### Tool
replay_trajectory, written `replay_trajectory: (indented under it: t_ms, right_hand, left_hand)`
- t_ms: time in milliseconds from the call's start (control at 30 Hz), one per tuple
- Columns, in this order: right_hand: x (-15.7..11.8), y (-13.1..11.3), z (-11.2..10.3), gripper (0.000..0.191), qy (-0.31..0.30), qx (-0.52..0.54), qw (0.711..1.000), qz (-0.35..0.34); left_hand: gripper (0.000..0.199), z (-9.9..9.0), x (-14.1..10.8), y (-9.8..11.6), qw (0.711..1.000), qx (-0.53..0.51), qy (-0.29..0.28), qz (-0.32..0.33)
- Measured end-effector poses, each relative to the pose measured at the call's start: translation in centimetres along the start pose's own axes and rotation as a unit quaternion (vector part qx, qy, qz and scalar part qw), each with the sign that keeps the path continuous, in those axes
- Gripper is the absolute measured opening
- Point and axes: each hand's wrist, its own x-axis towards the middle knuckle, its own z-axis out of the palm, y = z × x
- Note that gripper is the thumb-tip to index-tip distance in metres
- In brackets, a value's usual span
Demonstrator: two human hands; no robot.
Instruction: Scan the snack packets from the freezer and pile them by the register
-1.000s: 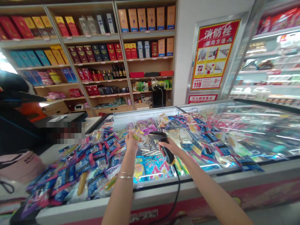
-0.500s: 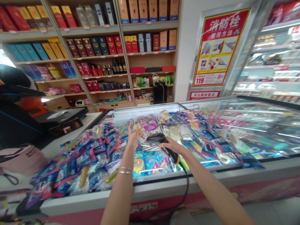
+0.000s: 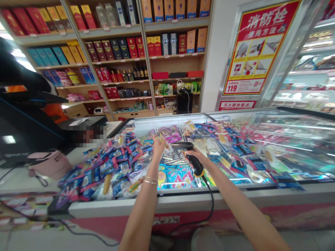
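My right hand (image 3: 196, 156) is wrapped around the handle of a black barcode scanner (image 3: 195, 164) with a yellow-trimmed base. The scanner's head points left, toward my left hand (image 3: 158, 143). Pinched in the left fingers is a small clear-wrapped snack packet (image 3: 166, 143), partly hidden by the hand; its exact kind is unclear. Both hands are over an open-topped chest freezer (image 3: 110, 208) filled with packets. Below them lie light blue packets (image 3: 178, 174), and purple packets (image 3: 174, 134) lie behind.
Blue-and-pink packets (image 3: 121, 157) are heaped along the freezer's left side. A pink bag (image 3: 49, 164) sits on the left counter beside a dark machine (image 3: 26, 129). The scanner's cable (image 3: 212, 198) hangs over the front edge. Glass (image 3: 300, 136) covers the right side.
The view has shifted, so the scene sits farther right. The scanner's head has turned to a flatter angle near the packet. Both hands keep their hold.
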Motion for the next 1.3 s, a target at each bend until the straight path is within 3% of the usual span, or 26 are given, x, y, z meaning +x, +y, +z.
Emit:
replay_trajectory:
  t_ms: [133, 233, 333, 467, 600, 667, 733, 800, 900, 1033, 1300]
  right_hand:
    - [0.5, -1.4, 2.3, 0.029, 0.039, 0.066, 0.997, -0.017]
    - [1.5, -3.3, 5.6, 0.026, 0.017, 0.086, 0.996, 0.003]
    - [3.6, -4.7, 9.9, 0.025, -0.012, 0.087, 0.996, 0.026]
    - [6.8, -4.7, 15.8, 0.024, -0.041, 0.095, 0.994, 0.034]
    - [9.3, -2.0, 19.9, 0.025, -0.058, 0.128, 0.987, 0.08]
    - [10.2, 0.0, 21.0, 0.024, -0.036, 0.14, 0.985, 0.093]
    - [10.7, 1.7, 21.4, 0.02, -0.007, 0.145, 0.985, 0.097]
    - [11.0, 3.0, 21.4, 0.017, 0.011, 0.157, 0.982, 0.102]
    - [11.1, 3.9, 20.8, 0.017, 0.015, 0.182, 0.976, 0.116]
    - [11.0, 4.2, 20.0, 0.016, -0.003, 0.212, 0.97, 0.115]
    - [11.3, 4.8, 19.9, 0.016, -0.018, 0.241, 0.966, 0.094]
  left_hand:
    - [0.041, -2.5, -0.2, 4.0, 0.972, 0.185, 0.045, 0.136]
    - [0.038, -6.7, 1.0, 8.8, 0.944, 0.25, 0.079, 0.2]
    - [0.028, -11.5, 3.0, 13.4, 0.896, 0.357, 0.099, 0.244]
    - [0.015, -16.7, 4.8, 16.4, 0.846, 0.427, 0.133, 0.29]
    - [0.02, -19.9, 4.6, 15.3, 0.783, 0.516, 0.163, 0.307]
    - [0.024, -21.1, 4.3, 14.2, 0.74, 0.571, 0.183, 0.305]
    - [0.028, -22.1, 4.1, 13.2, 0.717, 0.607, 0.195, 0.281]
    - [0.031, -22.8, 4.3, 12.6, 0.728, 0.617, 0.18, 0.238]
    - [0.036, -23.5, 4.8, 12.3, 0.768, 0.594, 0.137, 0.194]
    - [0.039, -24.0, 4.5, 12.1, 0.799, 0.545, 0.144, 0.211]
    - [0.045, -24.6, 1.4, 11.1, 0.767, 0.537, 0.217, 0.276]
